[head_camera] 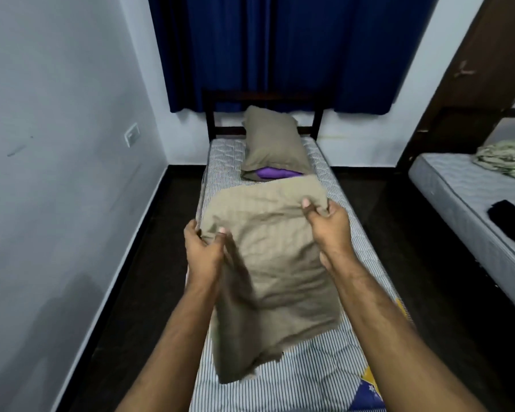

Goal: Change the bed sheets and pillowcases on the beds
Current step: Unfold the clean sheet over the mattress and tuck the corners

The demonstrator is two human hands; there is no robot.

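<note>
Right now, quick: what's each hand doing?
Left hand: closed, gripping the left edge of the folded khaki sheet.
Right hand: closed, pinching the sheet's far right corner.

Sheet [268, 263] olive-tan; pillowcase [272, 144] same tan, pillow inside [275, 173] purple; mattress [318, 379] blue-white striped; curtains [280, 49] deep blue; floor [399, 233] black
</note>
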